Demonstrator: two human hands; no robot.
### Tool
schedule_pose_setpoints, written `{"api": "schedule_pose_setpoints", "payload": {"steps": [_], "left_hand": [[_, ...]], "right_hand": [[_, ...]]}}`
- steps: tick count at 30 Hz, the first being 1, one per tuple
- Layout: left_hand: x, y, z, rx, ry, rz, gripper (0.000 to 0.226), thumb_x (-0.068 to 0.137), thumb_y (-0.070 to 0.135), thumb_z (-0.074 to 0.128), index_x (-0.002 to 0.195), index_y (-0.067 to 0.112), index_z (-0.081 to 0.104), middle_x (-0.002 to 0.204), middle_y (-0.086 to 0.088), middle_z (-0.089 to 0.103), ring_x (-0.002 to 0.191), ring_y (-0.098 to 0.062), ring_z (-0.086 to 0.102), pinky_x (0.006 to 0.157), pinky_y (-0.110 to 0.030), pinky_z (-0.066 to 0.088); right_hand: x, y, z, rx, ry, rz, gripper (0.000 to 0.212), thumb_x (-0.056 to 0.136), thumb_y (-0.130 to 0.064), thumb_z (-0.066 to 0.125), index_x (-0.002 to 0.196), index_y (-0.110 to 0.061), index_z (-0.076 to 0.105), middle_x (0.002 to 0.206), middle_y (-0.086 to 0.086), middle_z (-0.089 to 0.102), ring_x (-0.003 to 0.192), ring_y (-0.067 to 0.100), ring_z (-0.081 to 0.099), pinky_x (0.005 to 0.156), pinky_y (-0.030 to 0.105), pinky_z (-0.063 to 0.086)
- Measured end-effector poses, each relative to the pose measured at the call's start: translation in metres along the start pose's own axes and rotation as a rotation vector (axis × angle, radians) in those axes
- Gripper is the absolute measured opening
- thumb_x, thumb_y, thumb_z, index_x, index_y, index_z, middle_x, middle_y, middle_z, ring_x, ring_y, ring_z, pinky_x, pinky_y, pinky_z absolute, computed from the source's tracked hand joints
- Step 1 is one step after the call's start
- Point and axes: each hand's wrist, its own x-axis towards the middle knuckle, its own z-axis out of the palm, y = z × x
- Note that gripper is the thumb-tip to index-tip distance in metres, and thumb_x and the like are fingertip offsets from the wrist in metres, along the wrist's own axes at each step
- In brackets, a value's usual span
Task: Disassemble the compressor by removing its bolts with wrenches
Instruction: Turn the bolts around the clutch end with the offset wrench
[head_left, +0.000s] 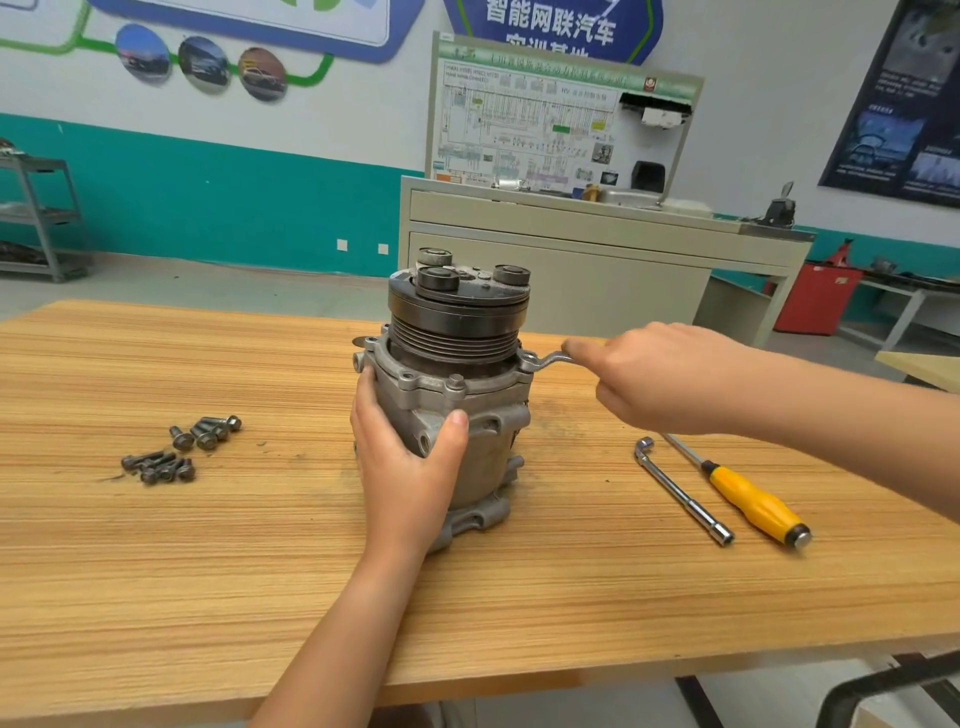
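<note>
Grey cast-metal compressor (493, 441) stands upright on the wood-grain worktop (208, 571), black pulley on top.

On the compressor's near side the left hand (410, 467) grips the body, thumb spread across the front and fingers wrapped round its left flank. To the compressor's right, the right hand (670, 379) has its fingers curled round a slim wrench (545, 359), index finger stretched along the handle; the wrench's ring end sits at the right edge of the flange. Left of the compressor lie loose bolts (182, 449) in two small heaps; right of it lie an L-shaped socket wrench (680, 493) and a yellow-handled screwdriver (753, 501). Behind the compressor, a blue wall sign (550, 23) reads "智能网联汽车", and a wiring-diagram board (530, 135) shows "HV"; its smaller print is unreadable.
</note>
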Motion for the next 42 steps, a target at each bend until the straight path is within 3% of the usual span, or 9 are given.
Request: {"api": "schedule_pose_setpoints", "payload": {"steps": [3, 6, 9, 12, 15, 21, 26, 33, 42], "left_hand": [[0.000, 0.000, 0.000, -0.003, -0.001, 0.002, 0.101, 0.060, 0.058, 0.053, 0.148, 0.023, 0.017, 0.150, 0.010, 0.025, 0.138, -0.003, 0.022, 0.114, -0.030, 0.022], [0.000, -0.001, 0.001, -0.002, 0.009, 0.014, 0.101, 0.060, 0.058, 0.053, 0.147, 0.021, 0.018, 0.150, 0.009, 0.025, 0.138, -0.003, 0.022, 0.110, -0.024, 0.022], [0.002, -0.003, 0.002, 0.002, 0.018, 0.030, 0.100, 0.061, 0.058, 0.052, 0.147, 0.020, 0.019, 0.149, 0.009, 0.026, 0.137, -0.003, 0.023, 0.108, -0.022, 0.022], [0.002, -0.002, 0.003, 0.004, 0.013, 0.020, 0.101, 0.061, 0.059, 0.052, 0.148, 0.021, 0.018, 0.147, 0.011, 0.025, 0.136, -0.001, 0.022, 0.104, -0.016, 0.021], [0.001, -0.002, 0.001, -0.009, 0.003, 0.015, 0.102, 0.060, 0.060, 0.052, 0.148, 0.022, 0.017, 0.145, 0.015, 0.024, 0.136, 0.001, 0.022, 0.102, -0.012, 0.020], [0.001, 0.000, 0.001, -0.009, -0.002, 0.003, 0.103, 0.059, 0.060, 0.052, 0.148, 0.022, 0.016, 0.151, 0.008, 0.024, 0.138, -0.004, 0.022, 0.111, -0.025, 0.021], [0.000, 0.001, -0.001, -0.013, -0.007, -0.002, 0.101, 0.060, 0.057, 0.054, 0.148, 0.021, 0.019, 0.151, 0.007, 0.027, 0.139, -0.006, 0.024, 0.115, -0.038, 0.025], [0.001, 0.001, 0.000, -0.022, -0.011, -0.006, 0.102, 0.060, 0.057, 0.054, 0.148, 0.020, 0.019, 0.151, 0.005, 0.028, 0.139, -0.008, 0.024, 0.115, -0.042, 0.025], [0.000, 0.003, -0.002, -0.019, -0.021, -0.014, 0.103, 0.059, 0.057, 0.055, 0.148, 0.020, 0.019, 0.150, 0.005, 0.029, 0.139, -0.009, 0.026, 0.114, -0.042, 0.027]], "right_hand": [[0.016, 0.013, 0.021, -0.077, 0.078, -0.023, 0.042, 0.092, -0.003, 0.039, 0.133, -0.014, 0.033, 0.091, 0.005, 0.060, 0.067, 0.021, 0.051, 0.053, 0.028, 0.042], [0.035, 0.014, 0.041, 0.020, 0.378, -0.143, 0.033, 0.078, 0.013, 0.060, 0.110, 0.005, 0.057, 0.090, 0.018, 0.067, 0.078, 0.032, 0.065, 0.064, 0.040, 0.056], [0.051, 0.001, 0.051, 0.179, 0.635, -0.172, 0.020, 0.068, 0.017, 0.069, 0.087, 0.009, 0.067, 0.079, 0.019, 0.069, 0.069, 0.029, 0.068, 0.061, 0.036, 0.057], [0.053, -0.005, 0.050, 0.226, 0.700, -0.128, 0.018, 0.072, 0.017, 0.063, 0.087, 0.009, 0.066, 0.076, 0.018, 0.068, 0.066, 0.029, 0.066, 0.067, 0.038, 0.055], [0.029, 0.001, 0.036, 0.350, 0.790, 0.067, 0.013, 0.084, 0.005, 0.056, 0.095, 0.009, 0.064, 0.061, 0.015, 0.062, 0.048, 0.027, 0.058, 0.049, 0.033, 0.048], [-0.021, -0.006, 0.016, 0.170, 0.339, 0.202, 0.023, 0.097, -0.019, 0.039, 0.116, -0.010, 0.048, 0.051, -0.004, 0.033, 0.048, 0.026, 0.040, 0.041, 0.027, 0.023], [-0.016, -0.023, 0.006, 0.022, 0.113, 0.161, 0.022, 0.095, -0.007, 0.037, 0.115, -0.012, 0.042, 0.056, -0.003, 0.033, 0.047, 0.014, 0.031, 0.039, 0.026, 0.018], [-0.009, -0.031, -0.014, -0.255, 0.028, 0.017, 0.025, 0.087, 0.001, 0.040, 0.111, -0.003, 0.044, 0.051, -0.002, 0.028, 0.039, 0.015, 0.024, 0.037, 0.024, 0.015], [0.004, -0.004, -0.012, -0.159, -0.091, 0.004, 0.046, 0.089, -0.004, 0.038, 0.132, -0.016, 0.032, 0.056, -0.002, 0.040, 0.047, 0.013, 0.038, 0.038, 0.024, 0.023]]}}
